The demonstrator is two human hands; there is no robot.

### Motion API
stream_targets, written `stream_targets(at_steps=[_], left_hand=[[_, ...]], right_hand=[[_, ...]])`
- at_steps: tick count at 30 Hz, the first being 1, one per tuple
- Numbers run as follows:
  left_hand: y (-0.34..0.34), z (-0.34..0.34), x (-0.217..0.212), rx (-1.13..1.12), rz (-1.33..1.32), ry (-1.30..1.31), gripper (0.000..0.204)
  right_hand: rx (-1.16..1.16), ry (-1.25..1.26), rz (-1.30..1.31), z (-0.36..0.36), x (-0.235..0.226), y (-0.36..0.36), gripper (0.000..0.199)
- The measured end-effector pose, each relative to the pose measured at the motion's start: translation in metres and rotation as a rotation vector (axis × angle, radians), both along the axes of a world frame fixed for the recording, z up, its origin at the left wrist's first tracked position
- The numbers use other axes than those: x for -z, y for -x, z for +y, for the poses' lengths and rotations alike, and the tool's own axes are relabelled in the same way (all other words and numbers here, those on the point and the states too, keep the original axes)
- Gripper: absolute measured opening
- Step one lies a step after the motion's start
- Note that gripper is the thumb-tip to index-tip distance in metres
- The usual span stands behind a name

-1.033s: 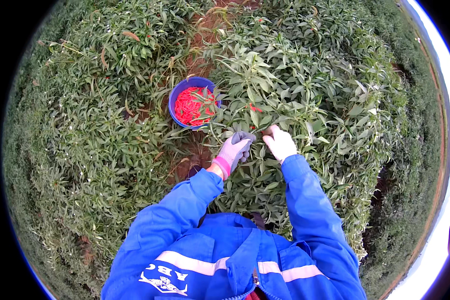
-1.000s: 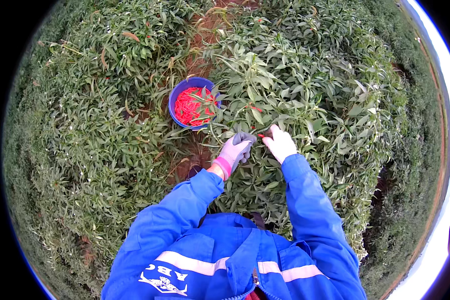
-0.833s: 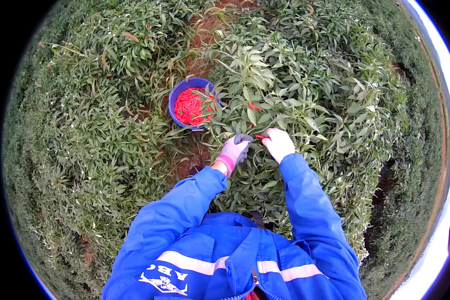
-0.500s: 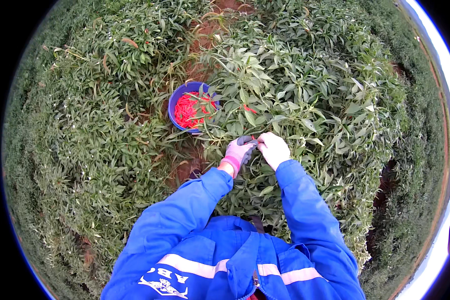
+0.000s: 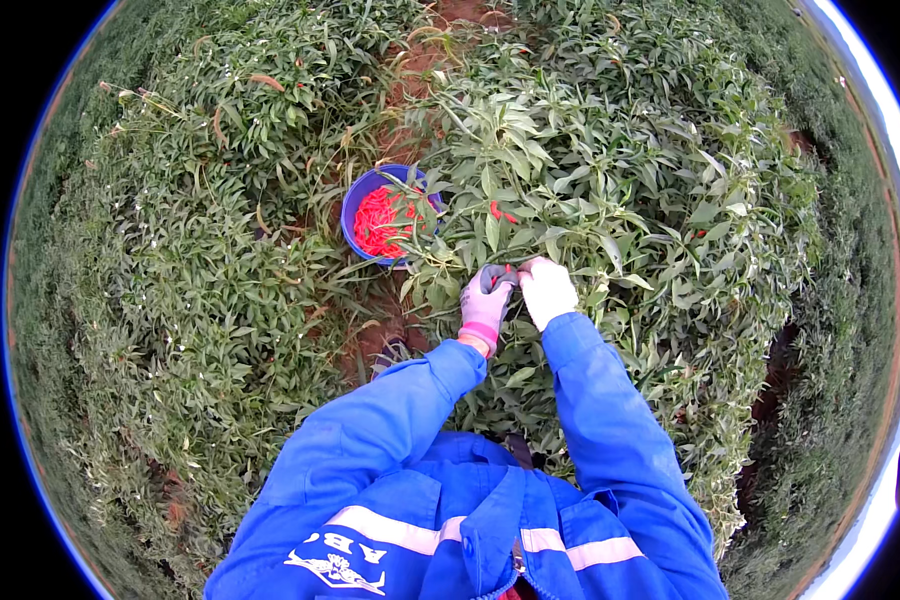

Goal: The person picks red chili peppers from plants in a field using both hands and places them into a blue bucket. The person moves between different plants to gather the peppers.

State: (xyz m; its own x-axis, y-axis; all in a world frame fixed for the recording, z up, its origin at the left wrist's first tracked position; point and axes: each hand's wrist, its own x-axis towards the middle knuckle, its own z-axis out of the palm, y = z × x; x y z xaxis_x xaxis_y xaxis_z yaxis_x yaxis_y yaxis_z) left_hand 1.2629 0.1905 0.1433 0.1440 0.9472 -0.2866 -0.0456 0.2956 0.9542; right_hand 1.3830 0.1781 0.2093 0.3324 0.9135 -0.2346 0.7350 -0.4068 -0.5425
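My left hand (image 5: pixel 484 300), in a pink and grey glove, is closed at the edge of a leafy chili plant (image 5: pixel 510 190). A small red chili pepper (image 5: pixel 508 268) shows at its fingertips. Right against it is my right hand (image 5: pixel 548 292), pale and overexposed, with fingers bent in a pinch; what they grip is hidden. Beyond and to the left of my hands, a blue bucket (image 5: pixel 351 219) holds many red chili peppers (image 5: pixel 378 222), partly covered by overhanging leaves. More red chilies (image 5: pixel 501 212) hang among the leaves just beyond my hands.
Dense rows of chili plants (image 5: pixel 220 260) spread on both sides. A strip of reddish soil (image 5: pixel 405 100) runs between them, with the bucket standing in it. My shoe (image 5: pixel 390 354) partly shows in the same gap. Tall grass heads (image 5: pixel 266 81) rise at the far left.
My left hand has shifted slightly right and turned more upright, staying against the right hand. The right hand has moved slightly nearer. The view has shifted a little; the bucket stays put.
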Motion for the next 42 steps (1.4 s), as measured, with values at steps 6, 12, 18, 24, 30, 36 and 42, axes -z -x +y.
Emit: stream_targets(at_steps=[6,12,18,24,30,36,42], left_hand=[[0.040,0.010,-0.067,0.137,-0.596,0.494,0.012],[0.073,0.066,-0.074,0.146,-0.736,0.550,0.010],[0.085,0.107,-0.047,0.296,-0.623,0.498,0.009],[0.077,0.126,-0.029,0.270,-0.576,0.583,0.023],[0.058,0.144,-0.026,0.307,-0.550,0.642,0.019],[0.045,0.153,-0.015,0.335,-0.382,0.699,0.016],[0.053,0.152,0.004,0.375,-0.299,0.702,0.014]], right_hand=[[-0.064,-0.026,-0.202,0.001,-0.019,0.008,0.024],[-0.104,-0.285,-0.181,0.063,-0.035,0.024,0.016],[-0.226,0.270,-0.391,0.117,-0.014,0.011,0.027],[-0.294,0.467,-0.324,0.129,0.002,-0.009,0.054],[-0.222,0.458,-0.364,0.135,0.025,-0.023,0.047],[0.003,0.398,-0.136,0.126,0.038,-0.030,0.039],[-0.004,0.322,-0.026,0.114,0.005,-0.012,0.032]])
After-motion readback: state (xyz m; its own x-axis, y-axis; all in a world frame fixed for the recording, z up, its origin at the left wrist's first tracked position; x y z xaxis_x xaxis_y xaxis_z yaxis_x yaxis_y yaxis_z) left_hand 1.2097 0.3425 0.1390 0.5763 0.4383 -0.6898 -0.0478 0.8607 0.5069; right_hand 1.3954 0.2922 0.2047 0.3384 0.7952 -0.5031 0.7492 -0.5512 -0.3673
